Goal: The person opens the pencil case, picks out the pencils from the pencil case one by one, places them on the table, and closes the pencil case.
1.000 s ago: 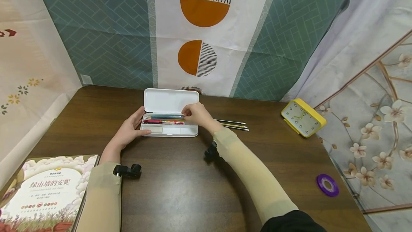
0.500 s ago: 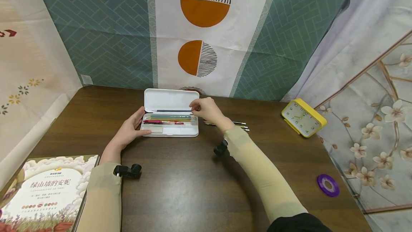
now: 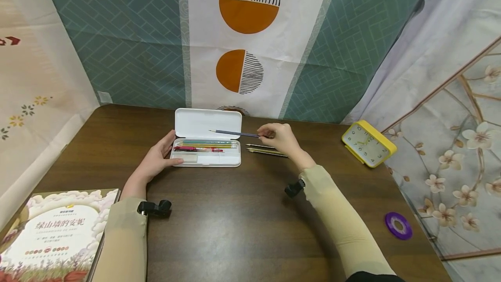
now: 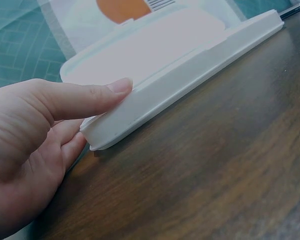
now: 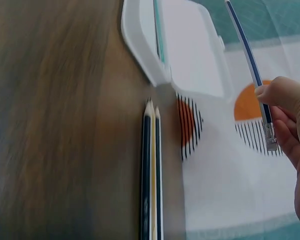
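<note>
A white pencil case [image 3: 228, 159] lies with its lid up on the table. My left hand [image 3: 154, 156] holds its left end; the thumb [image 4: 97, 97] lies over the near rim, with the other fingers round the end. Inside are several pencils [image 3: 207, 142], a red pen [image 3: 195, 148] and a whitish block [image 3: 189, 158]. My right hand [image 3: 282, 139] pinches a dark blue pencil [image 3: 235, 133] near its eraser end, raised above the table, its tip pointing left across the lid. Below that hand, several pencils [image 5: 152, 175] lie side by side to the right of the case.
A yellow clock [image 3: 368, 142] stands at the right back, and a purple roll of tape [image 3: 398, 225] lies at the right front. An illustrated book [image 3: 58, 234] is at the left front, beside my left forearm. Patterned cloth [image 3: 137, 34] hangs behind the table.
My right hand has lifted the dark blue pencil out of the case and carried it to the right, over the loose pencils. My left hand stays at the case.
</note>
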Action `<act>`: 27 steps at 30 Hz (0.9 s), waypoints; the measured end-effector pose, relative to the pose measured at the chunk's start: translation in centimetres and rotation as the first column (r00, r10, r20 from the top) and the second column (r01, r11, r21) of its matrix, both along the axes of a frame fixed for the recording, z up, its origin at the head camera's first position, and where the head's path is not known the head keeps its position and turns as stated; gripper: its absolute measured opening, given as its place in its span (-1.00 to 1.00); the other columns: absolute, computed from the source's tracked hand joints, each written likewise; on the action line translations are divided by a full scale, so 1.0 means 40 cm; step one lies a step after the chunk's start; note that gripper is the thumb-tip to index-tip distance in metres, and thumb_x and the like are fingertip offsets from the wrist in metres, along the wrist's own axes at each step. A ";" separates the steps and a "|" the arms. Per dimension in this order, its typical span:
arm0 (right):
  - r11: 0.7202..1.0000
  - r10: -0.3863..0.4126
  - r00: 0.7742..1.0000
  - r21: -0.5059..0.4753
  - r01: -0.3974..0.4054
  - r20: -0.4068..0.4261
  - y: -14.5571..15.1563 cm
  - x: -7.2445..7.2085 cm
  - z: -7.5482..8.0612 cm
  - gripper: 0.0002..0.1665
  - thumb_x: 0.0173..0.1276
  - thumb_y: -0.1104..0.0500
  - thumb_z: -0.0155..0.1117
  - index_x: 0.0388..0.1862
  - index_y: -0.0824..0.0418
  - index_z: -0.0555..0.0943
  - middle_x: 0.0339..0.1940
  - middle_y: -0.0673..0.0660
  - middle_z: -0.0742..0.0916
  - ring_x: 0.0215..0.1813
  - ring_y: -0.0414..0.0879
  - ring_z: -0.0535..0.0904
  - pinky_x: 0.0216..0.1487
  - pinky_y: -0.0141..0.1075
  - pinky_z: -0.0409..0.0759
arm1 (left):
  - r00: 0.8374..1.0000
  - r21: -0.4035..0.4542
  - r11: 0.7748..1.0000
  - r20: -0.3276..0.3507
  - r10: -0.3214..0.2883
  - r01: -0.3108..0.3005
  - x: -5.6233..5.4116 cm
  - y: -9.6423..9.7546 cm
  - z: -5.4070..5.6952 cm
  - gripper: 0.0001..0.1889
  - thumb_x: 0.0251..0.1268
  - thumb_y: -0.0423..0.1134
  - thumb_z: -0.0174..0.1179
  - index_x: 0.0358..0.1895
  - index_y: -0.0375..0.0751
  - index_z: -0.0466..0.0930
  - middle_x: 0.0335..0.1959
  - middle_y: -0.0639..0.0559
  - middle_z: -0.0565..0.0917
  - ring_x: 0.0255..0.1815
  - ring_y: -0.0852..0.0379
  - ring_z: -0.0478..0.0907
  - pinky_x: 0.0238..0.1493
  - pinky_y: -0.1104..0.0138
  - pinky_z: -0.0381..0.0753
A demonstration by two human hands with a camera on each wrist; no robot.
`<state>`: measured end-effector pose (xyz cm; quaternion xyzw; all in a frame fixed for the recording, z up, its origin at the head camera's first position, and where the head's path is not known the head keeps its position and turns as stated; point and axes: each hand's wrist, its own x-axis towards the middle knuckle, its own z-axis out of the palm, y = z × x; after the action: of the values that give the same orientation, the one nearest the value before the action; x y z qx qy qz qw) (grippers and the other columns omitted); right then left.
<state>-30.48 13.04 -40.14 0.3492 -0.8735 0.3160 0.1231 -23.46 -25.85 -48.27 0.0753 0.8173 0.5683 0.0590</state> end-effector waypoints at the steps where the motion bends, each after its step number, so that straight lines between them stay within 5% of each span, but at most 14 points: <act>1: 1.000 0.000 1.000 -0.005 0.000 -0.005 0.013 0.002 -0.003 -0.82 0.16 0.38 0.42 -0.21 0.33 0.73 -0.34 0.18 0.80 -0.32 -0.02 0.72 -0.26 -0.24 0.72 | 1.000 0.000 1.000 -0.002 0.001 -0.001 0.000 -0.001 0.000 0.09 0.18 -0.28 0.39 0.60 -0.11 -0.27 0.62 -0.10 -0.13 0.61 -0.11 -0.12 0.45 0.59 0.08; 9: 1.000 -0.009 1.000 -0.010 0.009 0.007 0.097 0.024 -0.019 -0.80 0.16 0.43 0.39 -0.20 0.38 0.72 -0.35 0.19 0.80 -0.32 0.00 0.72 -0.28 -0.20 0.72 | 1.000 -0.004 1.000 -0.012 0.000 0.000 0.001 -0.001 -0.001 0.09 0.19 -0.27 0.39 0.60 -0.10 -0.27 0.62 -0.11 -0.12 0.61 -0.12 -0.11 0.41 0.66 0.09; 17: 0.999 -0.027 0.997 -0.035 0.030 0.071 0.162 0.038 -0.066 -0.80 0.14 0.47 0.38 -0.22 0.39 0.72 -0.36 0.19 0.80 -0.31 0.02 0.73 -0.24 -0.19 0.74 | 1.000 0.003 1.000 -0.003 -0.001 0.001 0.005 0.004 0.001 0.10 0.18 -0.27 0.39 0.60 -0.10 -0.28 0.62 -0.11 -0.13 0.61 -0.12 -0.13 0.54 0.04 -0.03; 27: 0.995 -0.094 0.985 -0.004 0.095 0.142 0.217 0.026 -0.116 -0.81 0.12 0.42 0.42 -0.24 0.32 0.74 -0.41 0.12 0.80 -0.36 -0.09 0.71 -0.33 -0.33 0.68 | 1.000 0.011 1.000 0.003 -0.002 0.002 0.004 0.005 0.002 0.12 0.16 -0.27 0.41 0.60 -0.06 -0.30 0.62 -0.11 -0.14 0.61 -0.15 -0.13 0.53 -0.05 -0.02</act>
<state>-29.43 21.73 -44.79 0.2835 -0.8939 0.3384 0.0775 -23.28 -25.64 -48.18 0.0758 0.8140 0.5727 0.0604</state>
